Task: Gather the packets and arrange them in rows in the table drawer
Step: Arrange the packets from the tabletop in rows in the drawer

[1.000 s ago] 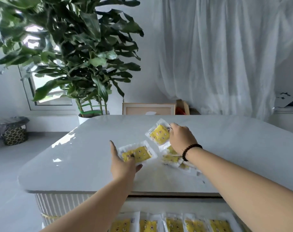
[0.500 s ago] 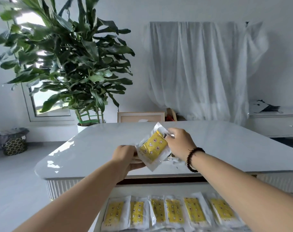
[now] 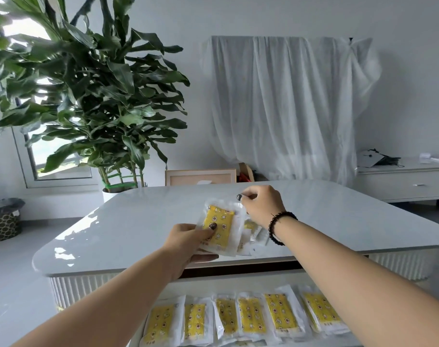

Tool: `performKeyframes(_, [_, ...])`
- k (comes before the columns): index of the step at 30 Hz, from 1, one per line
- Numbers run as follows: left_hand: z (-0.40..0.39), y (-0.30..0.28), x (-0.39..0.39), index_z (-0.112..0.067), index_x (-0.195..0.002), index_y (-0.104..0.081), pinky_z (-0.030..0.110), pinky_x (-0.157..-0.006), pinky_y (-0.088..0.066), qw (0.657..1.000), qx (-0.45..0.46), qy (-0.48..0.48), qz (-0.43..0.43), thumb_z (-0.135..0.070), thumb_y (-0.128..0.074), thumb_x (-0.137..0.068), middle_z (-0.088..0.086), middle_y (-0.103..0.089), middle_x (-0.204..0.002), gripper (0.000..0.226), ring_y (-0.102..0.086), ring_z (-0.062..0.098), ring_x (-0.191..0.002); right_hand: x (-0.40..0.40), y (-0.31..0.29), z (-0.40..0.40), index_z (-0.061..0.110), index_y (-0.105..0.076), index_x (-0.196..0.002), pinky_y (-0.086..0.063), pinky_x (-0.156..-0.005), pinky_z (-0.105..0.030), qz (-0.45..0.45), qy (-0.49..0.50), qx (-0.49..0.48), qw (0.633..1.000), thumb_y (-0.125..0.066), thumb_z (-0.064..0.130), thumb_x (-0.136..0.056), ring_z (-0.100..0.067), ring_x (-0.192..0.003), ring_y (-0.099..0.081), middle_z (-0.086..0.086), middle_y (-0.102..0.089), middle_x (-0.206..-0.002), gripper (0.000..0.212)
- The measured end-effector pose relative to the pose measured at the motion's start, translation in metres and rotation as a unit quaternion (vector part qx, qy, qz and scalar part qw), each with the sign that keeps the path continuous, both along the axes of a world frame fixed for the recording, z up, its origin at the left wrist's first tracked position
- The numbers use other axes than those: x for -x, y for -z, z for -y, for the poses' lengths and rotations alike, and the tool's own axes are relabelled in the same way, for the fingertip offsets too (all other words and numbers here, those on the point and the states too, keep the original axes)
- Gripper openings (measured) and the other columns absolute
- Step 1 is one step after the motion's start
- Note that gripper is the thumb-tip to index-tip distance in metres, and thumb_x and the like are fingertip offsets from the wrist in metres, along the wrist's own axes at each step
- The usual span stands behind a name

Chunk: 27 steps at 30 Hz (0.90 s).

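Observation:
My left hand [image 3: 186,244] holds a yellow star-print packet [image 3: 219,227] in clear wrap above the white table's [image 3: 138,229] front edge, thumb pressed on its face, with more wrap showing beneath it. Just past the packet's top right corner, my right hand [image 3: 262,206] hovers with curled fingers and nothing visible between them. A few loose packets [image 3: 254,230] lie on the table under my right wrist. Below, the open drawer [image 3: 196,288] holds a row of several packets [image 3: 251,316] side by side.
A large potted plant [image 3: 88,101] stands behind the table's far left corner. A framed board [image 3: 201,176] leans beyond the far edge, before a white draped cloth [image 3: 288,108]. A white sideboard [image 3: 409,181] is at right, a patterned basket [image 3: 3,221] on the floor at left.
My right hand carried a packet from the table onto the one in my left hand and has let go. The view pulled back, and the drawer row shows more fully.

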State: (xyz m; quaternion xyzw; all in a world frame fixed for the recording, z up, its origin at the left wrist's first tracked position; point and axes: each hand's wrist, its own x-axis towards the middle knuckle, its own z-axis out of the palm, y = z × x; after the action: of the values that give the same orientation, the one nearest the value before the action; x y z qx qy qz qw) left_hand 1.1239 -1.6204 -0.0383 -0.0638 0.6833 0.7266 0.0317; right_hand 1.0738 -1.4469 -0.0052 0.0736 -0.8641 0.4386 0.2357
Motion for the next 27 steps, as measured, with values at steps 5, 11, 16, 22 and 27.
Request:
performKeyframes(5, [0.018, 0.013, 0.022, 0.004, -0.092, -0.062, 0.036, -0.055, -0.061, 0.995, -0.002, -0.101, 0.008, -0.007, -0.068, -0.087, 0.02, -0.068, -0.09, 0.014, -0.07, 0.029, -0.071, 0.046, 0.03, -0.028, 0.012, -0.071, -0.099, -0.051, -0.086, -0.026, 0.078, 0.08, 0.044, 0.993, -0.059, 0.014, -0.088, -0.021, -0.098, -0.064, -0.004, -0.07, -0.103, 0.017])
performKeyframes(11, [0.033, 0.016, 0.032, 0.001, -0.097, -0.062, 0.036, -0.057, -0.061, 0.992, -0.01, -0.124, 0.009, -0.009, -0.068, -0.087, 0.019, -0.068, -0.096, 0.016, -0.071, 0.03, -0.078, 0.077, 0.082, -0.047, 0.016, -0.061, -0.118, -0.045, -0.081, -0.023, 0.208, 0.061, -0.136, 0.967, -0.066, 0.027, -0.081, -0.018, -0.101, -0.057, -0.003, -0.06, -0.122, 0.039])
performKeyframes(16, [0.036, 0.022, 0.029, -0.003, -0.091, -0.061, 0.036, -0.058, -0.061, 0.993, 0.012, -0.118, 0.009, -0.009, -0.066, -0.089, 0.017, -0.069, -0.093, 0.009, -0.072, 0.027, -0.075, 0.08, 0.092, -0.036, 0.038, -0.037, -0.14, -0.044, -0.098, -0.032, 0.189, 0.013, -0.313, 0.931, -0.056, 0.048, -0.084, -0.023, -0.122, -0.05, 0.005, -0.048, -0.141, 0.06])
performKeyframes(22, [0.036, 0.024, 0.022, -0.004, -0.091, -0.061, 0.038, -0.06, -0.061, 0.994, 0.024, -0.107, 0.011, -0.011, -0.064, -0.09, 0.018, -0.07, -0.095, 0.007, -0.072, 0.029, -0.081, 0.079, 0.091, -0.023, 0.021, -0.052, -0.072, -0.038, -0.067, -0.027, 0.135, 0.031, -0.414, 0.9, -0.034, 0.024, -0.095, -0.025, -0.086, -0.052, 0.007, -0.048, -0.082, 0.03])
performKeyframes(27, [0.036, 0.022, 0.018, -0.003, -0.094, -0.061, 0.038, -0.061, -0.062, 0.995, 0.022, -0.099, 0.009, -0.011, -0.064, -0.09, 0.019, -0.07, -0.097, 0.009, -0.072, 0.03, -0.083, 0.078, 0.096, -0.027, 0.019, -0.043, -0.062, -0.036, -0.063, -0.027, 0.085, 0.066, -0.421, 0.901, -0.031, 0.019, -0.094, -0.024, -0.075, -0.048, 0.002, -0.044, -0.071, 0.034])
